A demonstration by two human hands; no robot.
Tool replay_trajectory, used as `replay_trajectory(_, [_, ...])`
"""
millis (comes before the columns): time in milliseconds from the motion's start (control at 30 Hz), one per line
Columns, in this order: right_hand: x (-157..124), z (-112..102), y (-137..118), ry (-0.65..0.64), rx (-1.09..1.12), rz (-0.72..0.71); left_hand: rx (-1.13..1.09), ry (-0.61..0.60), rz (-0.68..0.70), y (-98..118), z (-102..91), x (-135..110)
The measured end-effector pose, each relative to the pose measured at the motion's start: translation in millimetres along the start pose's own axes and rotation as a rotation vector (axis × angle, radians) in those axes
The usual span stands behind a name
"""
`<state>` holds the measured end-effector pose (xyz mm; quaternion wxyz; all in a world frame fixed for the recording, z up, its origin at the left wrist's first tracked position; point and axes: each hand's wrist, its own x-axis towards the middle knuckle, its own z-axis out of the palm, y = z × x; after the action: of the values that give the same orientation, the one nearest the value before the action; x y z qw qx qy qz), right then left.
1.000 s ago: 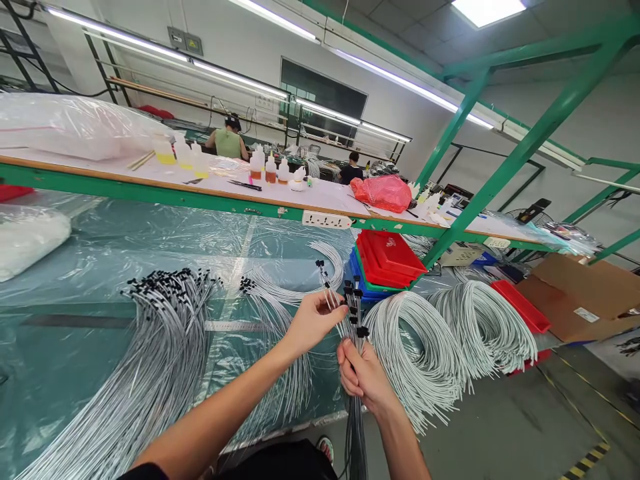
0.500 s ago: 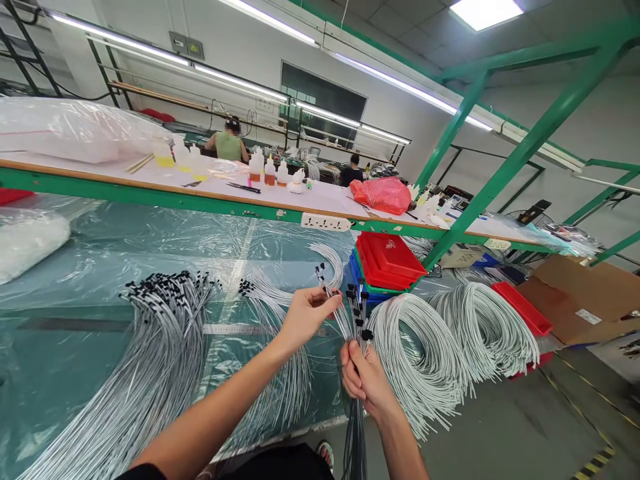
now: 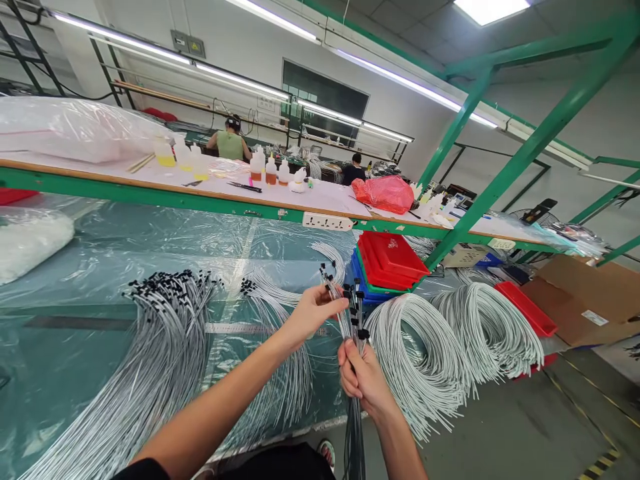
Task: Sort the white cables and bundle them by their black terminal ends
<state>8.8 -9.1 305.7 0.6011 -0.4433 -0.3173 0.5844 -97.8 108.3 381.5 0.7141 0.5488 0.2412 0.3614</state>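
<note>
My right hand (image 3: 367, 377) is closed round a bunch of thin grey cables (image 3: 355, 433) that hangs down past the table edge. Black connectors (image 3: 356, 308) on their ends stick up above that fist at uneven heights. My left hand (image 3: 316, 312) pinches several cables with small black connectors (image 3: 327, 272) at the upper left of the bunch; its fingertips are partly hidden. On the table to the left lies a large pile of grey cables (image 3: 165, 340) with black connector ends. A smaller cable pile (image 3: 275, 333) lies between it and my left arm.
Coiled white cable bundles (image 3: 420, 353) lie at the right, beside stacked red and blue bins (image 3: 390, 257). A steel ruler (image 3: 235, 329) rests on the table. Bottles stand on the shelf (image 3: 215, 183) with a power strip (image 3: 327, 221). An open cardboard box (image 3: 585, 293) is far right. Two people sit beyond.
My left hand has shifted slightly right, closer to the connectors above my right hand. My right hand keeps its grip on the bunch. The view has moved a little.
</note>
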Motion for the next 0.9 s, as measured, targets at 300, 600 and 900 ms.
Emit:
replay_trajectory(300, [3,0,2,0.050,-0.055,-0.036,0.075,0.056,0.054,-8,5.8,-1])
replay_trajectory(600, [1,1,1,0.067,-0.042,-0.038,0.127,-0.010,0.094,-6,-2.0,-2])
replay_trajectory(900, [0,5,0,0.063,-0.044,-0.036,0.122,0.057,0.154,-7,-4.3,1])
